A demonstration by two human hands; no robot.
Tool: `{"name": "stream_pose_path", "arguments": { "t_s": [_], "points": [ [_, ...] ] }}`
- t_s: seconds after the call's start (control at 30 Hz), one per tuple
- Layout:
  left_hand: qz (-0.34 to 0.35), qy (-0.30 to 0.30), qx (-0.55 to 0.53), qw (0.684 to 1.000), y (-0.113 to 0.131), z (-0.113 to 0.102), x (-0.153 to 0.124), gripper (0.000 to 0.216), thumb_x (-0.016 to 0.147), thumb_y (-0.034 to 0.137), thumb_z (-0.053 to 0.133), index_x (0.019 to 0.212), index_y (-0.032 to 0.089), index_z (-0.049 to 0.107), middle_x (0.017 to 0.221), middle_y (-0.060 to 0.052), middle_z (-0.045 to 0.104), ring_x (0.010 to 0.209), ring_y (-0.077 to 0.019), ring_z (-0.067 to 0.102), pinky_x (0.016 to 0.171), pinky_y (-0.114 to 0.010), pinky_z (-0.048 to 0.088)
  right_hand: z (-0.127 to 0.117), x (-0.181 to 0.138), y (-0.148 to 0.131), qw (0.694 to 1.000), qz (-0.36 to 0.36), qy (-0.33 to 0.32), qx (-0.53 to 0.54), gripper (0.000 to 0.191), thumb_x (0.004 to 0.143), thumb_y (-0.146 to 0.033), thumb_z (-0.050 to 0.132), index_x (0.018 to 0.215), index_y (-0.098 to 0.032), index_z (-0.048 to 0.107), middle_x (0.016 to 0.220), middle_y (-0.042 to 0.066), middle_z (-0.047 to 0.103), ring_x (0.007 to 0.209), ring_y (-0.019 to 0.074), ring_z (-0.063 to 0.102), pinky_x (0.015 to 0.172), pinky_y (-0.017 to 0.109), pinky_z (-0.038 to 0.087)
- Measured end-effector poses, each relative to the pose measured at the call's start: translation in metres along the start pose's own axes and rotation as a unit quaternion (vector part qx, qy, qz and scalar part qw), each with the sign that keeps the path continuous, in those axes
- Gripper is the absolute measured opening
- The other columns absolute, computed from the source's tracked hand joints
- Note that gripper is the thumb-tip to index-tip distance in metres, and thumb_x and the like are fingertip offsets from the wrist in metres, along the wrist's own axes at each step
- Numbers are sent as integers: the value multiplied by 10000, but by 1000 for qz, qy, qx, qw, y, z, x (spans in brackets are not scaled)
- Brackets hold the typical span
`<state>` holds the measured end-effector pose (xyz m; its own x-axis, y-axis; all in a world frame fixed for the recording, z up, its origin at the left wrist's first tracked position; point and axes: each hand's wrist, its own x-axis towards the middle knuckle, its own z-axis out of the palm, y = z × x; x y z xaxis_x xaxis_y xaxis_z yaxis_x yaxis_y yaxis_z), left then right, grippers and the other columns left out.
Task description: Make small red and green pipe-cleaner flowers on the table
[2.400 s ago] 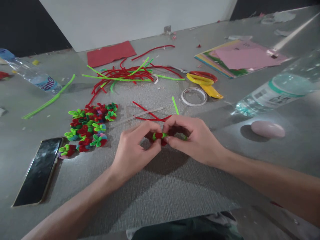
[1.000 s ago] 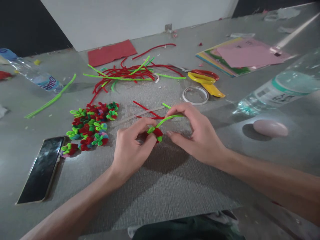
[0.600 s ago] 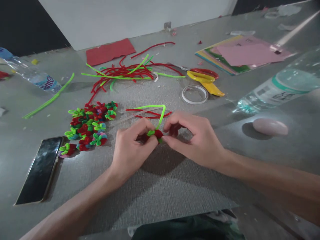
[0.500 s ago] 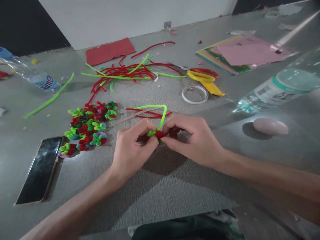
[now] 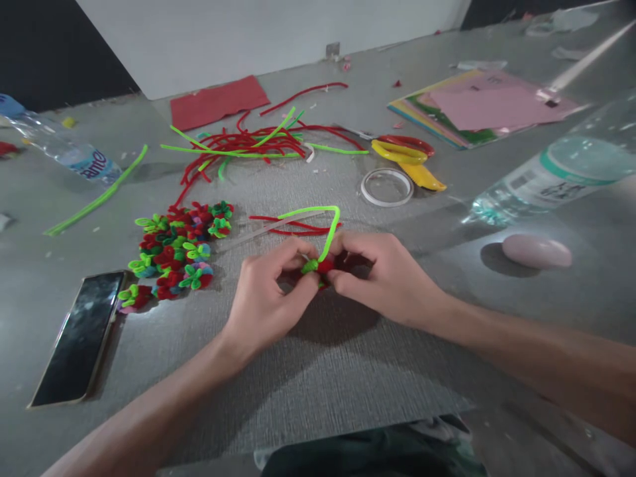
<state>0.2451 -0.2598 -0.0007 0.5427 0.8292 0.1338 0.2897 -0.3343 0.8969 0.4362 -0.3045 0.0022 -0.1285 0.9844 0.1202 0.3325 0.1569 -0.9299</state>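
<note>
My left hand [image 5: 265, 298] and my right hand [image 5: 385, 278] meet fingertip to fingertip just above the grey table [image 5: 318, 371]. Both pinch a small red pipe-cleaner piece [image 5: 325, 266] with green wrapped at its left side. From it a bright green pipe cleaner [image 5: 325, 222] rises, bends and runs back to the left. Loose red pipe-cleaner strands [image 5: 293, 228] and a clear strip lie just beyond my fingers. A cluster of finished red, green and blue pipe-cleaner flowers [image 5: 179, 248] lies to the left.
A phone [image 5: 77, 338] lies at the near left. A heap of red and green pipe cleaners [image 5: 248, 146], red felt [image 5: 218, 103], scissors [image 5: 405, 159], a tape ring [image 5: 387, 187], coloured paper [image 5: 481, 109], two plastic bottles [image 5: 556, 179] [image 5: 74, 156] and a pink oval object [image 5: 536, 252] surround the work spot.
The green pipe cleaner, first wound tight between my fingers, was drawn out to the right, then bent over to the left. Both hands have closed in again on the red piece.
</note>
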Motion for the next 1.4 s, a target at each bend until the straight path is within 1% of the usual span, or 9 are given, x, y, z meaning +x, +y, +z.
{"name": "stream_pose_path", "arguments": {
  "t_s": [0.13, 0.3, 0.47, 0.6, 0.73, 0.9, 1.0, 1.13, 1.4],
  "points": [
    [-19, -38, -52, 998, 0, -2, 2, 124, 869, 175, 602, 985, 201, 636, 714, 23, 692, 636, -139, 681, 583, -250, 509, -1, 1, 2, 1000, 10, -6, 23, 78, 828, -131, 614, 837, -181, 673, 759, -30, 655, 669, 115, 567, 607, 245, 438],
    [-28, -41, -56, 997, 1, -1, 2, 117, 848, 135, 620, 939, 208, 622, 673, 36, 693, 636, -136, 707, 579, -226, 519, -2, 1, 5, 998, 22, -30, 41, 72, 869, -178, 635, 808, -183, 673, 743, -21, 691, 642, 118, 589, 579, 245, 436],
    [-68, -83, -210, 972, -1, -1, 8, 72, 859, 149, 634, 897, 198, 598, 719, 5, 718, 629, -143, 712, 642, -263, 609, -3, 2, 5, 991, 51, -66, 109, 88, 918, -181, 591, 886, -189, 672, 794, -5, 725, 730, 147, 672, 661, 269, 490],
    [-61, -67, -261, 961, -11, -2, 14, 72, 834, 174, 707, 878, 174, 649, 840, -19, 693, 720, -127, 682, 651, -237, 614, -7, 6, 9, 991, 48, -55, 111, 89, 933, -242, 624, 942, -174, 679, 877, 15, 712, 790, 146, 644, 698, 275, 472],
    [-63, -34, -244, 967, -15, -1, 15, 166, 798, 169, 751, 930, 179, 649, 894, -17, 683, 717, -115, 657, 641, -229, 614, -7, 7, 12, 992, 52, -52, 103, 71, 888, -226, 664, 938, -179, 681, 859, 1, 672, 752, 131, 597, 652, 261, 448],
    [-60, -41, -219, 973, -9, 0, 14, 221, 763, 122, 726, 943, 193, 618, 818, 5, 696, 659, -109, 655, 612, -219, 597, -5, 6, 9, 990, 62, -62, 113, 85, 792, -127, 654, 847, -191, 664, 754, -34, 662, 654, 108, 591, 586, 237, 442],
    [-63, -42, -233, 969, -9, 0, 15, 241, 745, 102, 700, 942, 200, 601, 795, 15, 692, 625, -101, 640, 581, -212, 578, -4, 7, 7, 984, 78, -75, 142, 95, 776, -124, 640, 835, -194, 667, 712, -44, 663, 582, 92, 560, 535, 224, 433],
    [-61, -42, -231, 970, -9, -1, 15, 224, 746, 115, 707, 932, 190, 609, 808, 18, 673, 655, -95, 639, 602, -205, 573, -4, 8, 8, 981, 77, -76, 162, 120, 764, -120, 651, 855, -196, 663, 743, -39, 664, 607, 98, 575, 554, 228, 464],
    [-75, -57, -255, 962, -8, 0, 14, 260, 704, 64, 673, 923, 189, 608, 795, 30, 680, 642, -90, 655, 617, -206, 584, -2, 4, 6, 988, 56, -71, 126, 124, 774, -102, 624, 853, -191, 657, 753, -45, 638, 643, 95, 553, 580, 232, 432]
  ]
}}
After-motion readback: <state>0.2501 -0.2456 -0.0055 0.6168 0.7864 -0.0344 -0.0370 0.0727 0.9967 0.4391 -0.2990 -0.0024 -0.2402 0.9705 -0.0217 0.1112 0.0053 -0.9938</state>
